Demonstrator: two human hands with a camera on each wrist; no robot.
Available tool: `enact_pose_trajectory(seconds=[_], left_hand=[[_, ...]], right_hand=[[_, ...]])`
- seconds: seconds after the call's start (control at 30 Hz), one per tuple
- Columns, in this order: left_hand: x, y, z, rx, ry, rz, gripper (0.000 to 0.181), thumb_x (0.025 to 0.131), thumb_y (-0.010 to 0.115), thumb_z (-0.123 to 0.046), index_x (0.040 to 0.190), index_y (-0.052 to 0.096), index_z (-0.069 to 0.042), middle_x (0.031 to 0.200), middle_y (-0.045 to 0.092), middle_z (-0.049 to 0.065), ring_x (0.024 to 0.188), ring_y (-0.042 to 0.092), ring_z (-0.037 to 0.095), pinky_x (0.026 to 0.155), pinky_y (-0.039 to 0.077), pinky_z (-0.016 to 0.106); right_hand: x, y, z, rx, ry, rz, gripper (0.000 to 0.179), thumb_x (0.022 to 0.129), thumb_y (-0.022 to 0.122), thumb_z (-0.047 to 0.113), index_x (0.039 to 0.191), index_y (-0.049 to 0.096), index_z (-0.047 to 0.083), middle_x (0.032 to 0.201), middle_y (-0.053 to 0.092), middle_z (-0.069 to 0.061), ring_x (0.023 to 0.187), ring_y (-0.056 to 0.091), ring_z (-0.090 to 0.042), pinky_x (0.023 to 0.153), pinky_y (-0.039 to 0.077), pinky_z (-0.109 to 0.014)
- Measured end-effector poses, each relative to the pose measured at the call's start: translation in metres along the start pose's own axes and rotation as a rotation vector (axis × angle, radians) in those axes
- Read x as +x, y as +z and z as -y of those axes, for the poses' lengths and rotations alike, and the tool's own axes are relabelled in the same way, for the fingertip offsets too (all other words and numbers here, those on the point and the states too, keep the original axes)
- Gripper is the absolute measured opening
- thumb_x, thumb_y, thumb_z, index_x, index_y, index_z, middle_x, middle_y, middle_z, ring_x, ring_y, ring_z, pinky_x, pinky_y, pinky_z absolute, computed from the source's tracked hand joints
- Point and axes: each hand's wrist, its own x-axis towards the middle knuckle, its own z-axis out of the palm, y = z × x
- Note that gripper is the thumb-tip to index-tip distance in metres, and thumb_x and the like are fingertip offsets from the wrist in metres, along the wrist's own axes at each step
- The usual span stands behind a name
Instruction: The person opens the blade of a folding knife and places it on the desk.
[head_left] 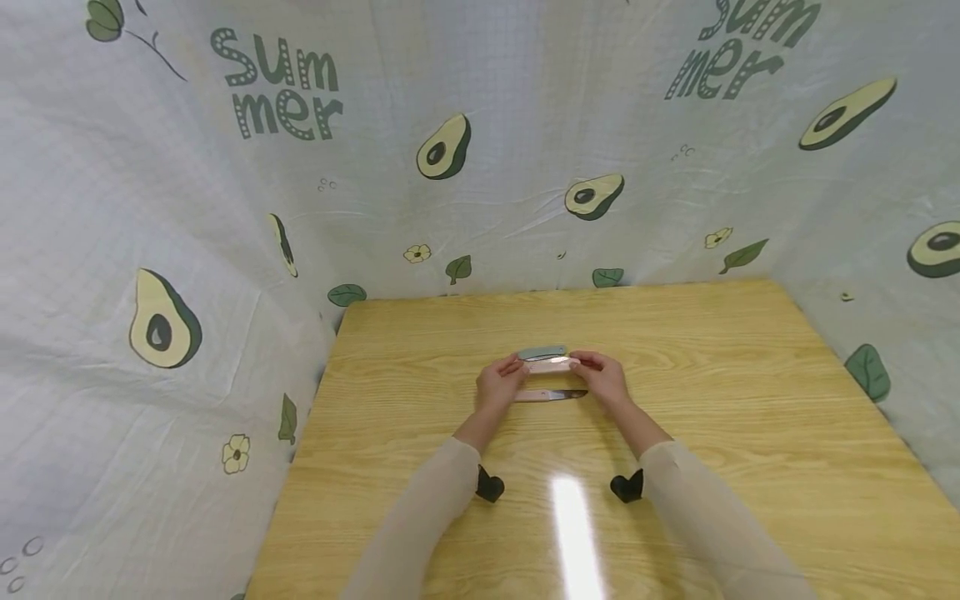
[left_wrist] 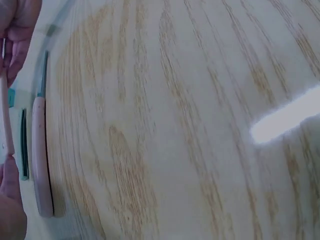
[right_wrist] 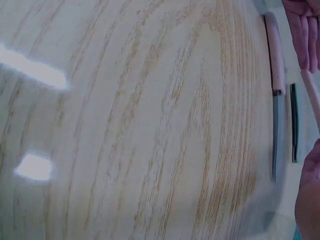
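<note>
My left hand pinches the left end of a slim pink piece, while my right hand pinches its right end. The piece is held level above the table; its exact kind cannot be told. Nearer to me lies a knife with a pink handle at left and a dark blade pointing right. Just beyond the held piece is a slim grey-green piece. In the left wrist view this green piece has a dark slot along its edge. Both wrist views show the pink-handled knife beside the hands.
The wooden table stretches around the hands, with a bright glare near its front. A fabric sheet printed with avocados and leaves hangs behind the table and along both sides. A black heart-shaped item is at the left cuff.
</note>
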Motion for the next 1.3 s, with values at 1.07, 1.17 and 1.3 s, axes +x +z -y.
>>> enact_pose_trajectory(seconds=[1.07, 1.17, 1.3], left_hand=[[-0.003, -0.01, -0.006, -0.432, 0.027, 0.071, 0.06, 0.084, 0.069, 0.007, 0.14, 0.047, 0.002, 0.099, 0.066, 0.015, 0.077, 0.065, 0.005, 0.077, 0.059, 0.024], [-0.001, -0.005, -0.003, -0.475, 0.003, 0.055, 0.062, 0.084, 0.069, 0.007, 0.141, 0.046, 0.001, 0.103, 0.067, 0.013, 0.081, 0.067, 0.008, 0.078, 0.059, 0.026], [-0.003, 0.001, -0.005, -0.465, 0.006, 0.072, 0.059, 0.084, 0.071, 0.003, 0.139, 0.05, 0.0, 0.114, 0.067, 0.02, 0.089, 0.07, 0.012, 0.081, 0.059, 0.027]], right_hand=[[-0.018, 0.014, 0.005, 0.108, -0.114, 0.411, 0.042, 0.093, 0.064, 0.008, 0.126, 0.052, -0.016, 0.096, 0.07, 0.011, 0.089, 0.069, -0.006, 0.084, 0.058, -0.026], [-0.018, 0.016, 0.006, 0.122, -0.089, 0.405, 0.043, 0.096, 0.06, 0.014, 0.127, 0.052, -0.015, 0.096, 0.069, 0.011, 0.089, 0.069, -0.005, 0.081, 0.058, -0.024], [-0.019, 0.021, 0.008, 0.201, -0.023, 0.418, 0.047, 0.1, 0.055, 0.018, 0.136, 0.046, -0.012, 0.1, 0.07, 0.011, 0.092, 0.068, -0.004, 0.076, 0.057, -0.02]])
